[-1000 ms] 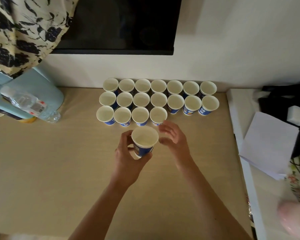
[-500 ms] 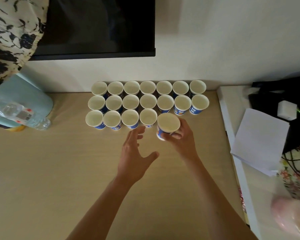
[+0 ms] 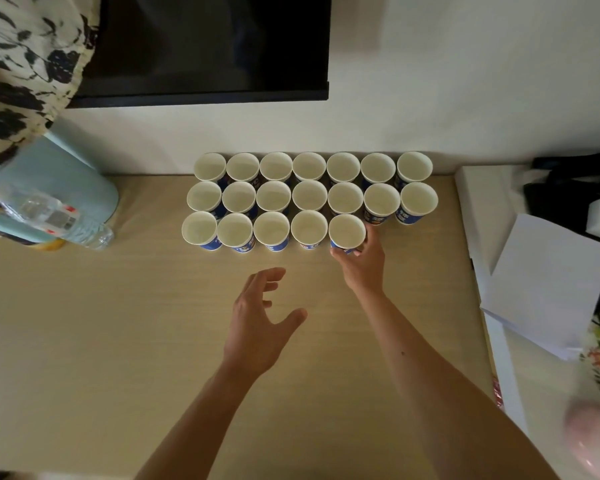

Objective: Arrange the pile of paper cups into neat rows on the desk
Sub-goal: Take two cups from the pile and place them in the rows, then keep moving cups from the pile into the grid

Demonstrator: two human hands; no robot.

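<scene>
- A pale wooden bench [image 3: 118,341] stands against a white wall [image 3: 447,81]; a dark screen [image 3: 205,46] hangs on the wall, above and behind the cups.
- The cups [image 3: 309,195] stand upright and open at the back of the bench, close to the wall. They are white inside and blue outside, and they form three rows, rim beside rim.
- The back row has seven cups, the middle row also seven, and the front row five.
- The end cup [image 3: 346,231] is the fifth of the front row, at the right end, just beside the fourth cup and just in front of the middle row.
- The right hand [image 3: 362,268] grips the end cup low on its side; its fingers [image 3: 369,242] are curled round the blue wall. I cannot tell if the cup's bottom already touches the bench.
- The left hand [image 3: 257,327] is over the bench in front of the cups, apart from them. Its fingers [image 3: 267,273] are spread and relaxed and grasp nothing.
- Left of the cups lies a clear bottle [image 3: 49,216], and above it hangs a patterned cloth [image 3: 25,64].
- Right of the cups lies white paper [image 3: 548,282].
</scene>
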